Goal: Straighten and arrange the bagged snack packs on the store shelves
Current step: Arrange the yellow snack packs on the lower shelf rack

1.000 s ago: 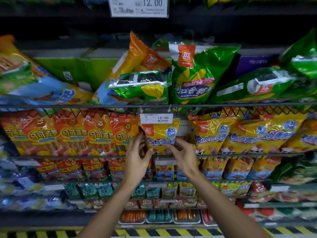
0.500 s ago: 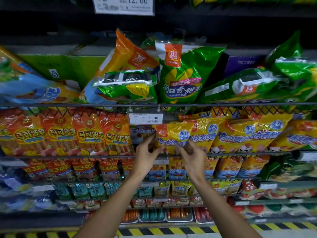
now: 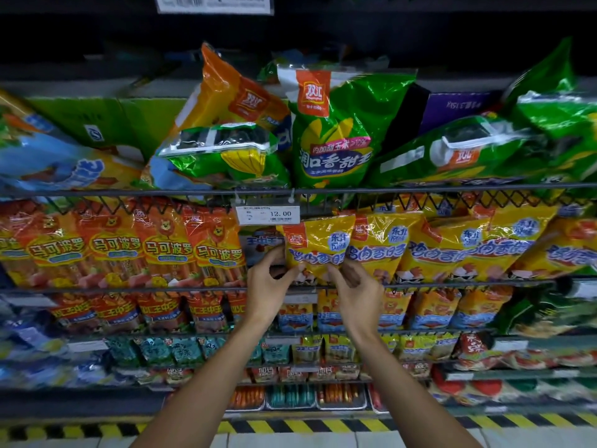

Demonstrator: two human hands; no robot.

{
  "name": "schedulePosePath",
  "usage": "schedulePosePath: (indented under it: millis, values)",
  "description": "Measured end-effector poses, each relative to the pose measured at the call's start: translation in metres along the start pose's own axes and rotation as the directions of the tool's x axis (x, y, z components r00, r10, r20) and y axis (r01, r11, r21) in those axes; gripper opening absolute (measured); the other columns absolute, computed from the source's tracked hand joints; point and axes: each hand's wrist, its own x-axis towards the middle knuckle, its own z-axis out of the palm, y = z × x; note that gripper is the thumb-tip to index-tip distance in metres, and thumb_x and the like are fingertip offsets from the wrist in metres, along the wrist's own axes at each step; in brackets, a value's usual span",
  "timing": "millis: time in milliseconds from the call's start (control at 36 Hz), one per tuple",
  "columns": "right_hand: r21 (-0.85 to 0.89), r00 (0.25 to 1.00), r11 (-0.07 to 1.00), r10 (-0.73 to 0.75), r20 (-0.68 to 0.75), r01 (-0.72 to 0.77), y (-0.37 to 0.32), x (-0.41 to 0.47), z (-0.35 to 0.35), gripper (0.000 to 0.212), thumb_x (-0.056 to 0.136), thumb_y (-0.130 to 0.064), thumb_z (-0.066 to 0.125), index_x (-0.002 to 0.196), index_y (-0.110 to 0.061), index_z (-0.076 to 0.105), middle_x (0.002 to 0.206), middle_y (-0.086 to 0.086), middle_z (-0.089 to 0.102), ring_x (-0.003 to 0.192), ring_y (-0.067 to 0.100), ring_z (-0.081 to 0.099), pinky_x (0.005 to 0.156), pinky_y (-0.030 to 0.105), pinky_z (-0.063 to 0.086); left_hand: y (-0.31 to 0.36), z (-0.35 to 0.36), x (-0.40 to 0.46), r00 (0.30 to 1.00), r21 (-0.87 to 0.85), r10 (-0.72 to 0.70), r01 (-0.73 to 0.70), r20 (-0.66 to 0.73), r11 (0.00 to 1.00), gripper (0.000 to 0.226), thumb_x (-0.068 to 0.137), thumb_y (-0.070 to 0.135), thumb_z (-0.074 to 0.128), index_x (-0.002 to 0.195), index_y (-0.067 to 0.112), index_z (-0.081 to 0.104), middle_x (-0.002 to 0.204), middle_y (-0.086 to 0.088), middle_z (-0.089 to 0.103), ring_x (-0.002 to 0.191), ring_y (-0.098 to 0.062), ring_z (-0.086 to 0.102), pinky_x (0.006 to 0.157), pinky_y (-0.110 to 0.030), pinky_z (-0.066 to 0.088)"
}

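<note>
— Head view: how many of the yellow packs do you count?

— At least five glossy, crinkled yellow packs in a leaning row on the wire shelf [image 3: 420,283]. The leftmost yellow pack [image 3: 318,245] stands just below the price tag [image 3: 268,215], overlapping its neighbour [image 3: 381,244].

— And the hands?

— Two, both raised with bare forearms. The left hand [image 3: 269,287] pinches the pack's lower left edge with curled fingers [image 3: 292,275]; the right hand [image 3: 357,294] pinches its bottom, fingers bent round the foil.

— Anything around it?

— Left of it, four orange sausage packs [image 3: 168,250] stand upright side by side, clear film showing the sticks. On the shelf above, a tall green corn bag [image 3: 339,134] stands upright, with other green bags lying tilted beside it. Lower shelves hold smaller packs, too blurred to count.
</note>
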Motion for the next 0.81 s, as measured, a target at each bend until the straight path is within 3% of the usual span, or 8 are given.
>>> schedulePosePath:
  millis: [83,194,278,417,528,611,722,806]
  values:
    - [-0.031,0.996,0.998,-0.046,0.071,0.048,0.007,0.003,0.001,0.033,0.095,-0.025,0.072,0.126,-0.011,0.071,0.11,-0.008,0.074,0.089,-0.022,0.06,0.085,0.004,0.049,-0.01,-0.001,0.001,0.999,0.027,-0.047,0.046,0.007,0.999,0.043,0.086,0.042,0.075,0.122,0.021,0.069,0.11,0.017,0.071,0.104,0.012,0.061,0.097,-0.017,0.05]
    - [-0.092,0.993,0.991,-0.086,0.078,0.093,0.009,0.002,0.007,0.04,0.099,-0.032,0.067,0.135,-0.015,0.066,0.121,-0.006,0.073,0.105,0.001,0.068,0.092,0.02,0.056,-0.009,-0.003,0.005,0.993,0.01,-0.091,0.091,0.078,0.996,0.033,0.094,0.03,0.072,0.124,0.024,0.061,0.1,0.022,0.068,0.093,0.021,0.06,0.089,-0.006,0.047]
    - [-0.075,0.996,0.994,-0.072,0.047,0.075,0.004,0.003,0.008,0.038,0.1,-0.031,0.065,0.134,-0.013,0.067,0.122,-0.005,0.073,0.106,0.004,0.068,0.095,0.025,0.057,-0.006,-0.003,0.01,0.995,-0.018,-0.065,0.067,0.077,0.998,0.04,0.095,0.034,0.071,0.13,0.017,0.064,0.089,0.013,0.077,0.096,0.011,0.067,0.098,-0.022,0.052]
    - [-0.021,0.999,1.0,-0.012,-0.033,0.011,0.003,0.009,0.01,0.033,0.094,-0.032,0.072,0.123,-0.017,0.072,0.104,-0.011,0.076,0.09,-0.009,0.067,0.087,0.017,0.057,-0.002,0.001,0.013,0.998,-0.066,-0.059,0.059,0.011,0.996,0.019,0.094,0.029,0.073,0.106,0.041,0.065,0.083,0.027,0.072,0.087,0.014,0.065,0.081,-0.008,0.049]
    - [-0.035,0.999,0.999,-0.011,-0.043,0.01,0.001,0.016,0.012,0.034,0.093,-0.035,0.073,0.12,-0.015,0.073,0.097,-0.005,0.079,0.084,-0.006,0.068,0.08,0.01,0.054,0.001,0.003,0.019,0.996,-0.11,-0.077,0.073,-0.035,0.991,0.036,0.091,0.038,0.075,0.121,0.018,0.072,0.097,0.013,0.076,0.091,0.006,0.068,0.08,-0.01,0.05]
    - [-0.107,0.998,0.993,-0.058,-0.008,0.057,0.002,0.02,0.014,0.034,0.097,-0.032,0.069,0.125,-0.013,0.071,0.1,-0.003,0.079,0.076,-0.018,0.059,0.073,-0.002,0.044,-0.001,0.004,0.021,0.997,-0.042,-0.068,0.066,-0.048,0.997,0.025,0.091,0.042,0.074,0.11,0.025,0.074,0.094,0.013,0.075,0.089,0.007,0.067,0.081,-0.017,0.052]
    - [-0.199,0.985,0.969,-0.12,0.123,0.143,0.013,0.02,0.017,0.041,0.104,-0.03,0.058,0.143,-0.016,0.058,0.109,-0.002,0.077,0.079,0.0,0.07,0.076,0.029,0.06,-0.01,0.005,0.019,0.998,-0.04,-0.038,0.036,-0.047,0.999,0.018,0.093,0.035,0.073,0.109,0.026,0.073,0.091,0.019,0.072,0.086,0.011,0.066,0.077,-0.012,0.05]
    - [-0.175,0.971,0.969,-0.137,0.196,0.172,0.022,0.007,0.02,0.055,0.107,-0.028,0.053,0.158,-0.019,0.035,0.125,-0.003,0.068,0.1,0.005,0.065,0.086,0.028,0.057,-0.014,0.004,0.021,0.998,-0.029,-0.061,0.06,-0.034,0.998,0.022,0.092,0.039,0.073,0.11,0.027,0.072,0.093,0.019,0.072,0.086,0.013,0.064,0.077,-0.007,0.048]
